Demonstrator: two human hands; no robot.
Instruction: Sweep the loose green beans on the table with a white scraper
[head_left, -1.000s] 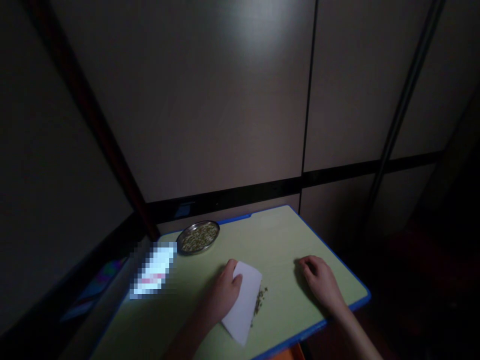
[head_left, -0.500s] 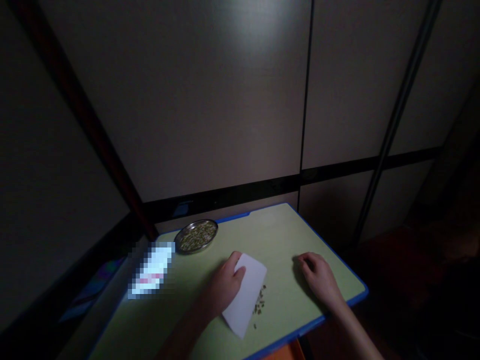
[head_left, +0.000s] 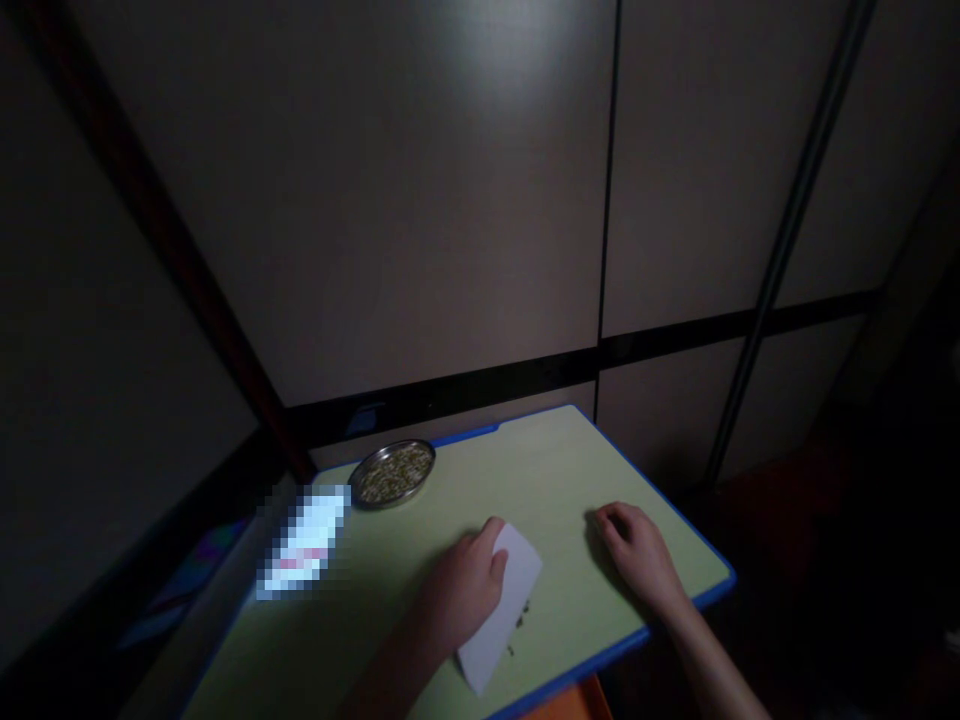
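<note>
My left hand (head_left: 459, 592) is closed on the far end of a white card (head_left: 504, 605), which stands on its edge on the green table (head_left: 547, 480). A few small greenish seeds (head_left: 520, 617) lie right at the card's right side, mostly hidden by it. My right hand (head_left: 636, 555) rests on the table to the right, fingers curled downward, holding nothing I can see. A round steel plate (head_left: 392, 472) filled with the same seeds sits at the far left of the table.
The table has a blue rim (head_left: 652, 620) and ends close on the right and front. A blurred bright rectangle (head_left: 304, 540) lies on its left part. Dark wall panels rise straight behind the table. The room is very dim.
My left hand has pushed the white card to the right, over most of the scattered seeds. My right hand has stayed in place.
</note>
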